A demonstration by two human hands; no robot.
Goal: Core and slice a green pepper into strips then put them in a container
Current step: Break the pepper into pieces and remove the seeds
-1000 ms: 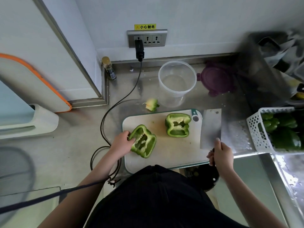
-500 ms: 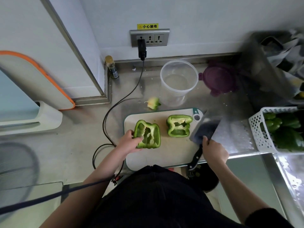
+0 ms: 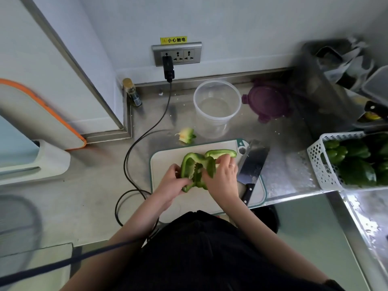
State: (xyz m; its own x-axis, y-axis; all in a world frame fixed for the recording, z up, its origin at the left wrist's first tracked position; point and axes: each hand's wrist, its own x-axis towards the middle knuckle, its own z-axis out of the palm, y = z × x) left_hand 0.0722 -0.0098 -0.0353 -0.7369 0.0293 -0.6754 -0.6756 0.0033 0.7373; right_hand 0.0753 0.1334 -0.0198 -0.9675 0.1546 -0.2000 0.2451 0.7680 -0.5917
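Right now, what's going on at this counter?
A person holds a green pepper half in both hands, left hand and right hand, above the cutting board, apparently clearing its inside. The other half lies on the board, the cleaver lies alongside, and the clear container has no strips yet.

The right hand (image 3: 222, 181) left the cleaver (image 3: 252, 166) on the board, joining the left on the pepper half (image 3: 196, 172).

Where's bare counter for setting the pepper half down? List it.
Bare steel lies between the cable and the wall corner, and between the board and basket. The board itself is crowded: both hands, pepper halves, cleaver.
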